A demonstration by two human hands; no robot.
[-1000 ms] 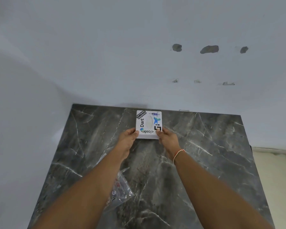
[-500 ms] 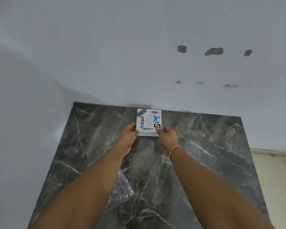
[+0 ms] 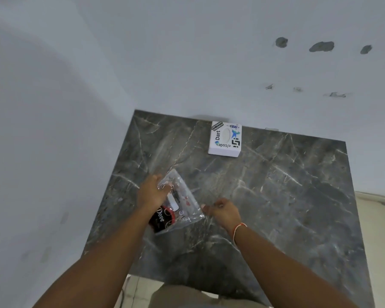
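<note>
A white box (image 3: 225, 140) covered in stickers lies alone on the dark marble table (image 3: 287, 196), near the back edge by the wall. A clear plastic bag (image 3: 182, 203) with a black and red label inside lies nearer to me on the table. My left hand (image 3: 150, 193) grips the bag's left side, fingers curled into its upper edge. My right hand (image 3: 223, 211) pinches the bag's right corner between thumb and fingers. An orange band circles my right wrist.
A pale wall (image 3: 187, 63) with chipped patches rises behind the table and wraps round its left side. Light floor tiles (image 3: 378, 230) show to the right of the table and below its near edge.
Both hands let go of the sticker-covered box and drew back towards me. They now hold the plastic bag, which earlier lay under my left forearm. The camera view tilted and shifted.
</note>
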